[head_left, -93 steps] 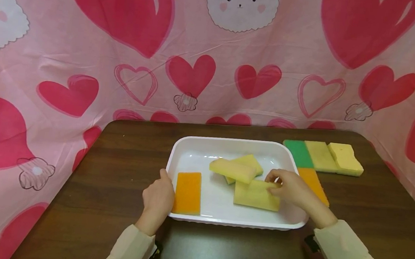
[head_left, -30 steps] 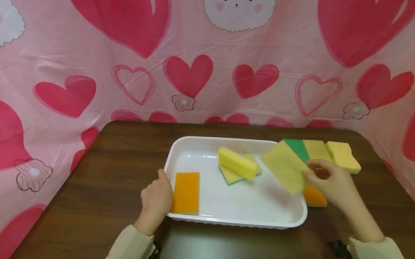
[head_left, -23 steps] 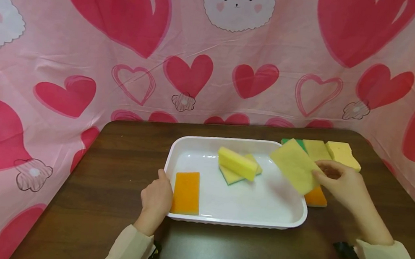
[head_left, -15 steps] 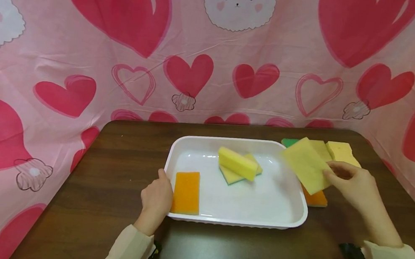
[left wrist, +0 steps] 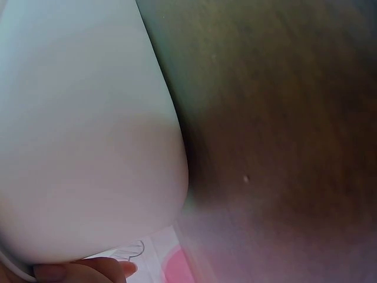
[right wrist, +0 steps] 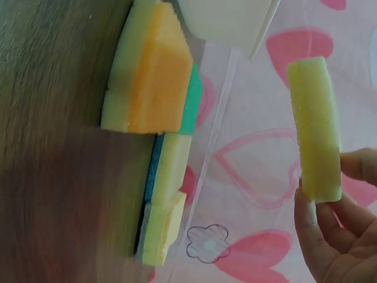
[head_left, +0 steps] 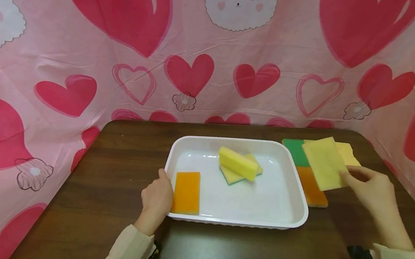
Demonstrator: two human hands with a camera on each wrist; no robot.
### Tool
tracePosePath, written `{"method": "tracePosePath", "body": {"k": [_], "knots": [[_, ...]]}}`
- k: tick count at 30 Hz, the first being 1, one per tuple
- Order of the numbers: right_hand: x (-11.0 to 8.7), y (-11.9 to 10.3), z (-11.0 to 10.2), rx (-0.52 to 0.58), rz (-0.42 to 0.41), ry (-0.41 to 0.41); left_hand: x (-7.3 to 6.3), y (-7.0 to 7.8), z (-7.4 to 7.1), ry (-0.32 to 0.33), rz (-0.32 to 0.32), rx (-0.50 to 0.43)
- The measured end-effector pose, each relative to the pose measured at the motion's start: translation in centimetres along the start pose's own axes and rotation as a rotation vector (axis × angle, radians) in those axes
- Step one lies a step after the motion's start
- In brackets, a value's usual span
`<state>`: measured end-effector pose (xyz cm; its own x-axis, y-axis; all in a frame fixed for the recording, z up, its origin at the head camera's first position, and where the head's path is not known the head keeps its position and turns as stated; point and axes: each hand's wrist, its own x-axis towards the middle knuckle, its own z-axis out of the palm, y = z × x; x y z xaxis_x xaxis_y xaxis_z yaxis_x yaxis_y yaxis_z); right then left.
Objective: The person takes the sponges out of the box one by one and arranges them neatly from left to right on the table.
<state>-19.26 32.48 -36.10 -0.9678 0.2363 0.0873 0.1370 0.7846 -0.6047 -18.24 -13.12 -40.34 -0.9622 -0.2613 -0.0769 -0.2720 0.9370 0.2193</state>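
Note:
My right hand (head_left: 373, 193) pinches a thin yellow sponge (head_left: 322, 165) by its right edge, thumb on one side and fingers on the other. It is held up over the sponges at the right of the tray; the right wrist view shows it raised off the table. With my left hand (head_left: 157, 194) I grip the left rim of the white tray (head_left: 243, 224); fingers (left wrist: 76, 272) show at its edge in the left wrist view. Inside lie an orange sponge (head_left: 187, 193) at the left and a yellow sponge (head_left: 237, 163) leaning over a yellow-and-green one (head_left: 230, 176).
Right of the tray, a green sponge (head_left: 294, 150), an orange sponge (head_left: 310, 187) and a pale yellow wavy sponge (head_left: 348, 153) lie close together on the dark wooden table (head_left: 132, 155). Another yellow one there is mostly hidden behind the held sponge. A pink heart-patterned cloth (head_left: 143, 21) hangs behind.
My right hand has taken the thin yellow sponge out of the tray and carried it rightward, past the rim, over the sponges on the table. My left hand stays at the tray's rim.

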Motion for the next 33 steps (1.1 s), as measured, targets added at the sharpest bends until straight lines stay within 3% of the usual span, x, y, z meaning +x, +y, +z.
{"method": "tracePosePath", "body": {"k": [9, 33], "knots": [[0.2, 1.7, -0.7, -0.033, 0.078, 0.028, 0.0, 0.0, 0.0, -0.008, -0.002, -0.006], [1.0, 6.8, -0.1, -0.108, 0.141, -0.155, 0.1, 0.2, 0.1, 0.009, -0.013, -0.004]]}}
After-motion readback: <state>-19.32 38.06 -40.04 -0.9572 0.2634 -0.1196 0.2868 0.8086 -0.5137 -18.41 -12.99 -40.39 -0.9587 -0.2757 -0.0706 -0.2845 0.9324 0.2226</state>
